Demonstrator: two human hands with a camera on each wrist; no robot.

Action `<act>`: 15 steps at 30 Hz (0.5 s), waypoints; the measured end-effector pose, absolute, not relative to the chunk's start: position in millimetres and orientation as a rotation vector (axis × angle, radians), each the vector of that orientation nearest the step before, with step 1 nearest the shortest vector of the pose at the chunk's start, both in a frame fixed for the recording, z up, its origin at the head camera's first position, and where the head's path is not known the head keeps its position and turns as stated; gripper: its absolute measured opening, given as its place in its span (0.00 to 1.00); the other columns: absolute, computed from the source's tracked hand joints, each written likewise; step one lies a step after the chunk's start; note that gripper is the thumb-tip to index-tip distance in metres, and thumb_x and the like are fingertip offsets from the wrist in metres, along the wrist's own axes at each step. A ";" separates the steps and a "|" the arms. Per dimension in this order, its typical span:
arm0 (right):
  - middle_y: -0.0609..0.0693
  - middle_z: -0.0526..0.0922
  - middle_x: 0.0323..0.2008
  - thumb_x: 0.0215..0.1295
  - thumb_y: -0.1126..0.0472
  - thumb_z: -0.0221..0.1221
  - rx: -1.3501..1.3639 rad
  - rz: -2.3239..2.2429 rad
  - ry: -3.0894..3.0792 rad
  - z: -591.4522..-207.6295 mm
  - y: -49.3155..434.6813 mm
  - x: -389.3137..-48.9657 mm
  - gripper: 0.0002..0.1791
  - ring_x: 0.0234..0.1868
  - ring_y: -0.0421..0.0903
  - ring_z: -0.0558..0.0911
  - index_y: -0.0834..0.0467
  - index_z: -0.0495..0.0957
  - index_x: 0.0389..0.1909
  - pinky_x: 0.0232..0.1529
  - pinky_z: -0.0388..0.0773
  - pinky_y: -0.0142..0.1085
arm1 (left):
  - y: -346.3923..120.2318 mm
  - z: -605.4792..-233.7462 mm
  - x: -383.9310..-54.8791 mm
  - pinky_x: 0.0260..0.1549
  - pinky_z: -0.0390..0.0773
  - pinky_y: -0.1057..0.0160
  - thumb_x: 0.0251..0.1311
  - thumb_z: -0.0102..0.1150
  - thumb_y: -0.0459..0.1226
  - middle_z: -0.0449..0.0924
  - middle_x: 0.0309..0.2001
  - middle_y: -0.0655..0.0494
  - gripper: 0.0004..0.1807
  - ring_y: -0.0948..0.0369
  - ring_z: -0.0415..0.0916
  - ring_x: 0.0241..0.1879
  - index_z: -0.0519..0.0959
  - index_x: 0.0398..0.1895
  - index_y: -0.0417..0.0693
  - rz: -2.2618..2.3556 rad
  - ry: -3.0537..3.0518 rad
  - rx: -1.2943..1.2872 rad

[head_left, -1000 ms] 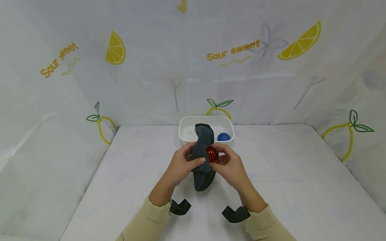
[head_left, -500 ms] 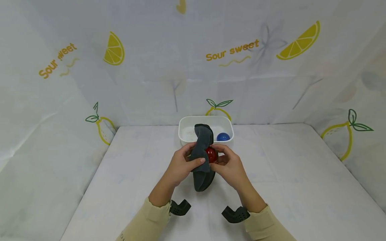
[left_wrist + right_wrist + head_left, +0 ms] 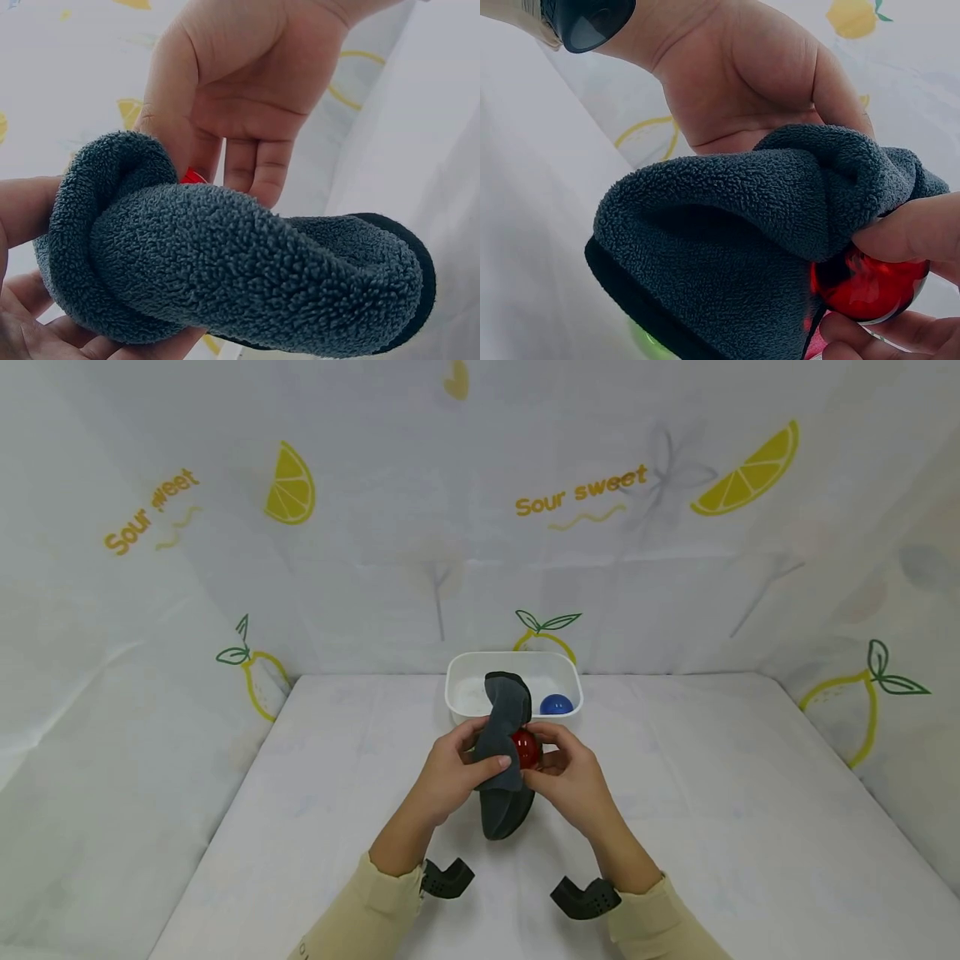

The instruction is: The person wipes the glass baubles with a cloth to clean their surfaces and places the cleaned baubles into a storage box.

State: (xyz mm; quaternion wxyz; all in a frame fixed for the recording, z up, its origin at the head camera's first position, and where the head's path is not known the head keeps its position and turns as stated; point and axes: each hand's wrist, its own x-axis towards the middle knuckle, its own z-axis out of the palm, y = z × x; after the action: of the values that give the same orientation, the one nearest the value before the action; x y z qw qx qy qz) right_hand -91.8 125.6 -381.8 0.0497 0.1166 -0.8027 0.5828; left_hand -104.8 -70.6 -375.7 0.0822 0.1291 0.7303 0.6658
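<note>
A dark blue-grey terry cloth (image 3: 504, 727) with black edging is wrapped partly round a shiny red ball (image 3: 527, 748). My left hand (image 3: 452, 774) grips the bunched cloth from the left, its thumb lying across the front. From the other side, my right hand (image 3: 566, 774) pinches the ball between thumb and fingers. In the right wrist view, the right thumb tip meets the cloth on top of the red ball (image 3: 874, 285). Only a sliver of the red ball (image 3: 194, 177) shows in the left wrist view, behind the folded cloth (image 3: 225, 262).
Behind the hands stands a white rectangular container (image 3: 465, 685) with a blue ball (image 3: 556, 704) inside it at the right. The table (image 3: 712, 793) has a white cover. A lemon-print sheet (image 3: 375, 510) hangs behind it. Something green (image 3: 651, 343) shows below the cloth in the right wrist view.
Both hands keep the same hold on cloth and ball, almost still. The whole head view has shifted by a few pixels.
</note>
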 end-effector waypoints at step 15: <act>0.55 0.78 0.59 0.53 0.70 0.69 0.380 1.683 -2.488 -380.7 126.9 -90.0 0.36 0.42 0.49 0.82 0.55 0.72 0.65 0.40 0.82 0.29 | -72.7 -373.7 -104.3 0.52 0.80 0.51 0.60 0.67 0.40 0.76 0.60 0.47 0.33 0.50 0.81 0.54 0.68 0.69 0.53 1.999 2.167 0.365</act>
State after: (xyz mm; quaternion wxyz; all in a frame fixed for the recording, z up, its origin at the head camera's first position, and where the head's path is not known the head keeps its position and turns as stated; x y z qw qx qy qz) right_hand -90.0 126.9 -380.7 0.0571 0.1254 -0.8204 0.5549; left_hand -104.3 -72.7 -373.7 0.0853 0.1226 0.7269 0.6703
